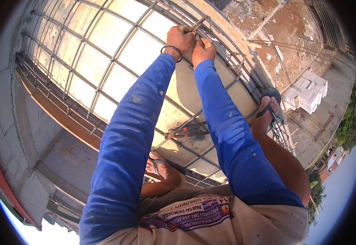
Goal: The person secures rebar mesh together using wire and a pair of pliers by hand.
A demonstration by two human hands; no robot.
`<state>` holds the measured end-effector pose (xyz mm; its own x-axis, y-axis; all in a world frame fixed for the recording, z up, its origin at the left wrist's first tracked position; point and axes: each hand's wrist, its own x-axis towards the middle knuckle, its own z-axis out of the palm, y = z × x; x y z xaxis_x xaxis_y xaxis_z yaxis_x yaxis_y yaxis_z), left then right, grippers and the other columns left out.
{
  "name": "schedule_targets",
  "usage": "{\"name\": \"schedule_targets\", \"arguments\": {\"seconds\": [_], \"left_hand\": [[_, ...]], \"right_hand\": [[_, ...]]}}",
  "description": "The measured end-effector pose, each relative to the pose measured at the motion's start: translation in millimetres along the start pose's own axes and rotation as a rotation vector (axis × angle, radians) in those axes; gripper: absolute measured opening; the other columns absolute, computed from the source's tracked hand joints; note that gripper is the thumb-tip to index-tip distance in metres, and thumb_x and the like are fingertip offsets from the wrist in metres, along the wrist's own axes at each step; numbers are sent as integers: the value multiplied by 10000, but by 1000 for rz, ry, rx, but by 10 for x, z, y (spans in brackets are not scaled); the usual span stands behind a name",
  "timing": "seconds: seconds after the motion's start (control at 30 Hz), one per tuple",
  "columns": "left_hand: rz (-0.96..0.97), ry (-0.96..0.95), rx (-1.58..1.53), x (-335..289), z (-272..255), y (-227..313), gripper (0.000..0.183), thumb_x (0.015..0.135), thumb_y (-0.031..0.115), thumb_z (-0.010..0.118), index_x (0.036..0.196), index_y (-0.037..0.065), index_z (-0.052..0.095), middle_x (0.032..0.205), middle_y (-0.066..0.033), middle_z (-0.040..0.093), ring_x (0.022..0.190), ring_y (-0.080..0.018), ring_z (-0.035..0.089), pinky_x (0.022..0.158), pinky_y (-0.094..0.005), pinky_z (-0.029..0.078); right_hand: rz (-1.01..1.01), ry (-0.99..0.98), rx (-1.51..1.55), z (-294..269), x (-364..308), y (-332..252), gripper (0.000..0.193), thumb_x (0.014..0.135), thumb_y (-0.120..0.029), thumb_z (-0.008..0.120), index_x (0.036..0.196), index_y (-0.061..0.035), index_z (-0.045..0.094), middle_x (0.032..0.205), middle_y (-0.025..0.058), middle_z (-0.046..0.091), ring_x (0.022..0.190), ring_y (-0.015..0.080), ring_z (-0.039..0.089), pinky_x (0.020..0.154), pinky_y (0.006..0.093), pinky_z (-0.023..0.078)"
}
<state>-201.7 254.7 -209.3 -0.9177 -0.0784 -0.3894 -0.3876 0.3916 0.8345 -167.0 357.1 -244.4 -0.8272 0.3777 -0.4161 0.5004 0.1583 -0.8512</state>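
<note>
My left hand (179, 40), a dark band round its wrist, is closed with its fingertips at a steel bar of the rebar cage (227, 52) along the slab's far edge. Right beside it my right hand (205, 51) is closed too, thumb and fingers pinched together. Whatever is between the fingers of either hand is too small and hidden to make out. A rusty tied bar end (200, 22) sticks up just beyond them. Under my arms spreads the rebar mesh (112, 61) over pale formwork panels. A dark hand tool with red bands (192, 130), perhaps pincers, lies on the mesh between my forearms.
My sandalled feet (161, 166) rest on the steelwork at left and right. On the left, a timber board (59, 118) edges the slab above a block-walled drop. Far below at right are a stack of pale blocks (306, 92) and dirt ground (286, 53) with debris.
</note>
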Motion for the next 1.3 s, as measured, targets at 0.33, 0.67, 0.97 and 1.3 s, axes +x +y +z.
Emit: {"name": "schedule_targets", "arguments": {"seconds": [0.33,0.67,0.97,1.3], "left_hand": [[-27,-15,-16,115,17,-48,238,830,176,702,977,-9,727,852,-121,732,786,-192,694,733,-323,544],[31,41,62,87,3,-23,226,799,153,702,958,-5,722,828,-105,721,745,-174,671,708,-318,534],[-48,-59,-21,166,-9,-44,174,813,121,688,922,-12,714,830,-108,721,737,-162,661,688,-307,530],[-2,-86,-51,172,-9,-81,154,840,114,675,906,-23,702,792,-96,711,711,-144,648,656,-287,519]], "right_hand": [[-568,15,-499,-168,-333,-120,243,893,-10,566,1121,35,636,1265,224,593,1115,376,619,918,409,527],[248,-330,386,-379,-274,-233,195,968,-163,621,1093,-15,637,758,26,593,553,102,490,486,271,383],[338,20,818,-29,-299,-299,171,977,-179,642,1121,-89,618,850,17,604,592,123,532,482,286,439],[558,-15,611,-105,88,-318,101,971,-120,598,1029,-37,588,757,80,594,502,185,543,422,344,433]]}}
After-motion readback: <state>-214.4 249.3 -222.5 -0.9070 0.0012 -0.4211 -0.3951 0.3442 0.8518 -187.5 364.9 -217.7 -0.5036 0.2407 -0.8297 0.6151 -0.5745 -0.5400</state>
